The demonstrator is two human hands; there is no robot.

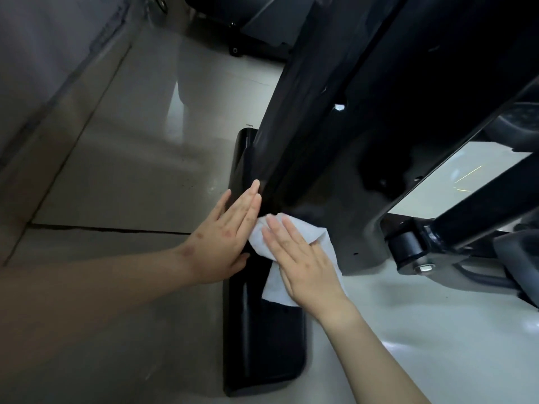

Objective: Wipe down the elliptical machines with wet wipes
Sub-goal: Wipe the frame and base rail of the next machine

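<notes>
The black elliptical machine (364, 112) fills the upper right, its frame slanting down to a black base foot (262, 345) on the floor. A white wet wipe (303, 228) lies against the lower part of the frame, just above the foot. My right hand (300, 263) presses flat on the wipe with straight fingers. My left hand (227, 237) rests flat on the frame's left edge beside the wipe, fingers straight and holding nothing.
Glossy grey floor tiles (145, 170) spread to the left, with a wall (43, 68) at the far left. A black pivot joint with a bolt (420, 258) sits at right. Another black machine base (256, 30) stands at the top.
</notes>
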